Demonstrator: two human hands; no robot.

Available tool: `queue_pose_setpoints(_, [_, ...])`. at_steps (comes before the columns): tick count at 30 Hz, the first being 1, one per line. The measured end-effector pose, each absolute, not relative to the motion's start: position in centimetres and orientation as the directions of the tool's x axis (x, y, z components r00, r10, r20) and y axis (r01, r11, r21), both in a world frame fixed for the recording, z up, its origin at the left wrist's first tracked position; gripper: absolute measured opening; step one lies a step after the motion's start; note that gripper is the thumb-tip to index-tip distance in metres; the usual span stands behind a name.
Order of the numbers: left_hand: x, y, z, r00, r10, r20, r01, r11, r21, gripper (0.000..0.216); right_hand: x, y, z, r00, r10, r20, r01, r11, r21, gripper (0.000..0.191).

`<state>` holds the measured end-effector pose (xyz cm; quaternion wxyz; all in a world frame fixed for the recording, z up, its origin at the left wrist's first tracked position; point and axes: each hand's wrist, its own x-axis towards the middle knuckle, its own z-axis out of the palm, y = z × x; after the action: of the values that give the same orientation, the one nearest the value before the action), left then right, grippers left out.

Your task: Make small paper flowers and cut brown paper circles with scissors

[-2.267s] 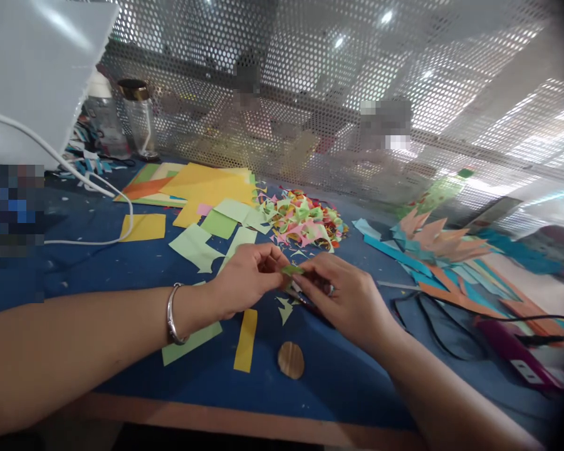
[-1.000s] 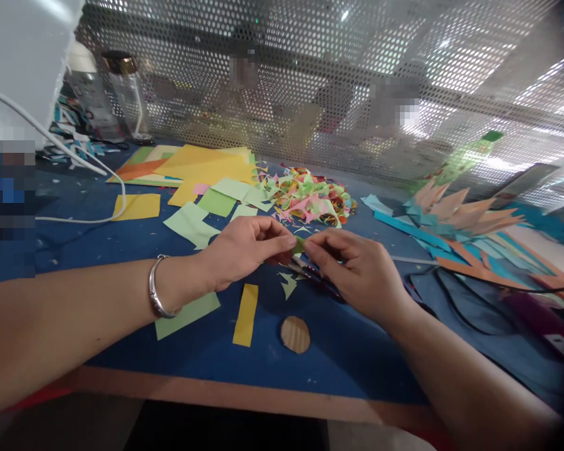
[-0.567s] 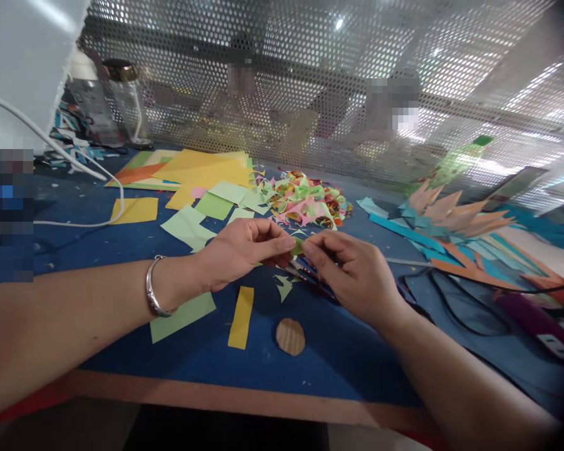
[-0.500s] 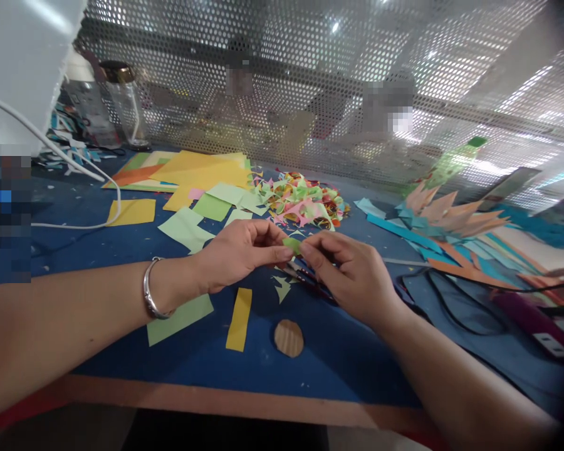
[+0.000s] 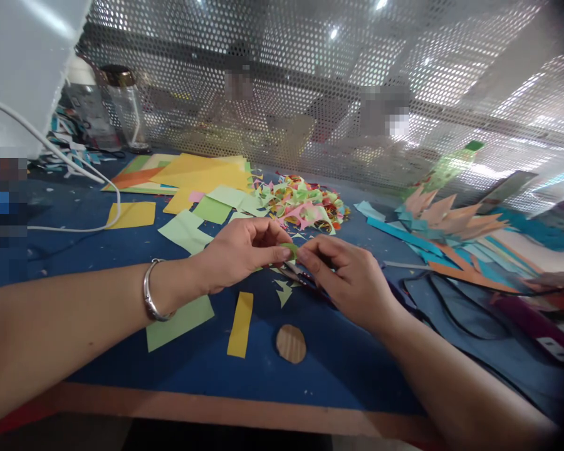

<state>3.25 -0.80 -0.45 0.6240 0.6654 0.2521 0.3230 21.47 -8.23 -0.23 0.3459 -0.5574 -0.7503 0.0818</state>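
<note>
My left hand (image 5: 237,254) and my right hand (image 5: 345,275) meet over the blue table (image 5: 343,369), both pinching one small green paper piece (image 5: 291,250) between thumb and fingers. A silver bangle (image 5: 151,299) rings my left wrist. Just under the hands lie scissors (image 5: 295,274), mostly hidden, and a pale green cut scrap (image 5: 282,292). A yellow paper strip (image 5: 239,324), a light green strip (image 5: 179,322) and a small round wooden disc (image 5: 291,343) lie on the table below my hands.
A heap of coloured paper scraps (image 5: 305,207) lies behind the hands, yellow and green sheets (image 5: 200,181) at back left. Blue and orange paper spikes (image 5: 444,235) and black cables (image 5: 451,307) lie right. A white cable (image 5: 75,188), glass jar (image 5: 125,106) and perforated metal screen (image 5: 357,75) stand behind.
Both hands keep their pinch on the green piece and shift their fingers slightly on it. The view has drifted a little; nothing on the table has moved.
</note>
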Motion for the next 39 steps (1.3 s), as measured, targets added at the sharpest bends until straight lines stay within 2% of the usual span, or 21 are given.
queue_pose_setpoints(5, [3.0, -0.1, -0.2, 0.611, 0.784, 0.110, -0.087, -0.072, 0.994, 0.014, 21.5, -8.3, -0.3, -0.116, 0.906, 0.408, 0.787, 0.334, -0.519, 0.034])
queue_pose_setpoints(11, [2.5, 1.2, 0.2, 0.502, 0.860, -0.094, -0.043, 0.133, 0.990, 0.012, 21.7, -8.3, -0.5, -0.099, 0.886, 0.453, 0.797, 0.343, -0.497, 0.034])
queue_pose_setpoints(15, [2.9, 0.5, 1.2, 0.507, 0.838, -0.201, -0.051, 0.262, 0.964, 0.014, 21.7, -8.2, -0.6, -0.029, 0.892, 0.450, 0.770, 0.307, -0.559, 0.029])
queue_pose_setpoints(20, [3.1, -1.7, 1.7, 0.551, 0.791, -0.265, -0.049, 0.348, 0.936, 0.016, 21.5, -8.5, -0.5, -0.014, 0.912, 0.410, 0.738, 0.286, -0.611, 0.023])
queue_pose_setpoints(26, [2.1, -2.2, 0.6, 0.531, 0.803, -0.272, -0.051, 0.350, 0.935, 0.011, 21.1, -8.4, -0.7, -0.080, 0.915, 0.395, 0.732, 0.323, -0.600, 0.020])
queue_pose_setpoints(32, [1.6, -2.1, 0.8, 0.602, 0.777, -0.186, -0.099, 0.303, 0.948, 0.007, 20.7, -8.4, -0.7, -0.126, 0.897, 0.424, 0.738, 0.370, -0.564, 0.017])
queue_pose_setpoints(39, [1.5, -2.3, 0.3, 0.605, 0.773, -0.191, -0.131, 0.333, 0.934, 0.012, 20.6, -8.7, -0.6, -0.170, 0.870, 0.464, 0.709, 0.434, -0.555, 0.013])
